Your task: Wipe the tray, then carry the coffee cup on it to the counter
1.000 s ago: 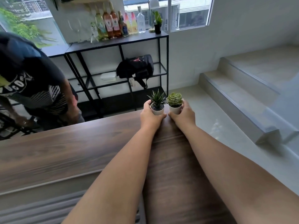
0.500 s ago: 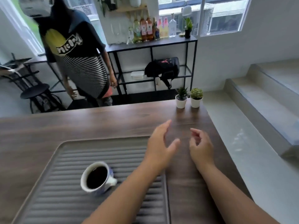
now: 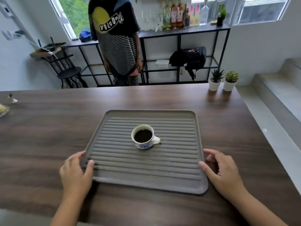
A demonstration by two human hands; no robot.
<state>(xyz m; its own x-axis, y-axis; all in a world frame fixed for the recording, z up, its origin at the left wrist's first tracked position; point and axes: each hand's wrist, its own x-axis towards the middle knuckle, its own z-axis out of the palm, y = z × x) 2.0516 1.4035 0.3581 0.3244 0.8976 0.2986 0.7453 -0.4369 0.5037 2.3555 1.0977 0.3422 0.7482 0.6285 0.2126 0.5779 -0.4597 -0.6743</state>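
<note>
A grey ribbed tray (image 3: 146,173) lies flat on the dark wooden table (image 3: 48,136), straight in front of me. A white coffee cup (image 3: 143,137) with a blue pattern stands upright near the tray's middle, full of black coffee, its handle pointing right. My left hand (image 3: 75,173) holds the tray's left edge, thumb on the ribbed surface and fingers along the rim. On the opposite side my right hand (image 3: 224,173) holds the right edge, thumb on the rim and fingers curled beside it. No cloth is in view.
Two small potted plants (image 3: 215,80) (image 3: 230,81) stand at the table's far right corner. A person (image 3: 117,39) stands beyond the far edge, before a black shelf (image 3: 179,31) with bottles. A stool (image 3: 69,74) stands at far left, steps (image 3: 276,95) at right.
My hands let go of the two plant pots, drew back across the table and took hold of the tray's two sides. My view dropped and swung left to the tray.
</note>
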